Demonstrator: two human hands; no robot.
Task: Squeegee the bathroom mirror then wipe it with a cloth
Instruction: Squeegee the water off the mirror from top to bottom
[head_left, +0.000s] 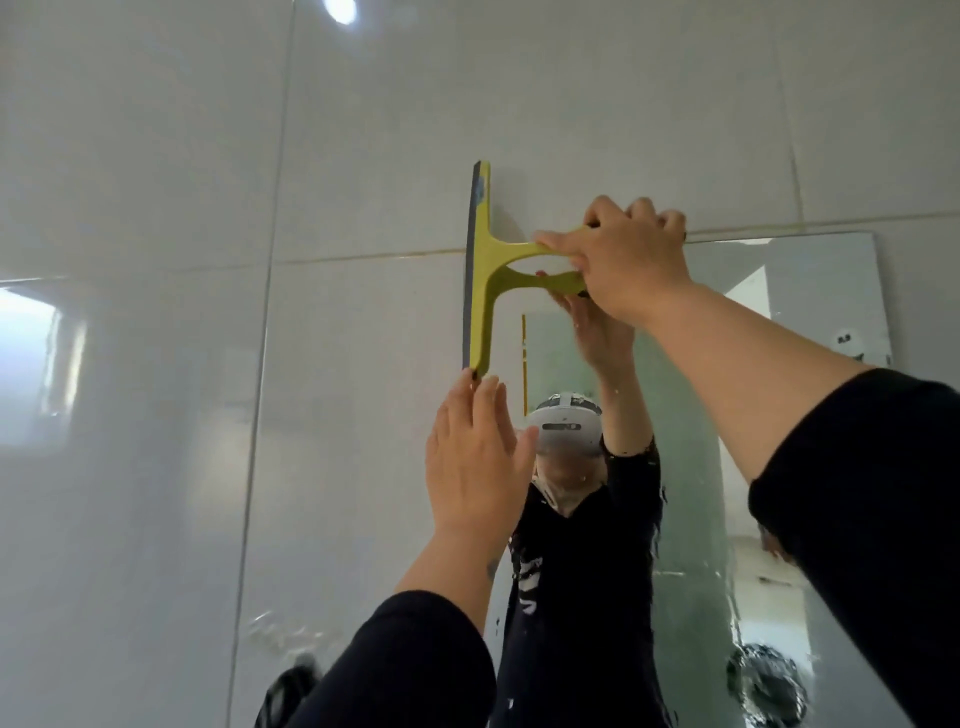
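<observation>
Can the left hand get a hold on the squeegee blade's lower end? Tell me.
Probably yes. The left hand is open, fingertips already at the bottom tip of the squeegee, with nothing between them. The right hand grips only the handle, leaving the blade free.

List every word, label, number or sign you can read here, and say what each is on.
None can be read.
White marks on the dark top reflected in the mirror: too blurred to read.
Squeegee: no print visible.
Small round sticker on the mirror: too small to read.

Yellow-green squeegee (483, 270), blade vertical, at wet mirror's (810, 322) top-left edge, overlapping tile.
</observation>
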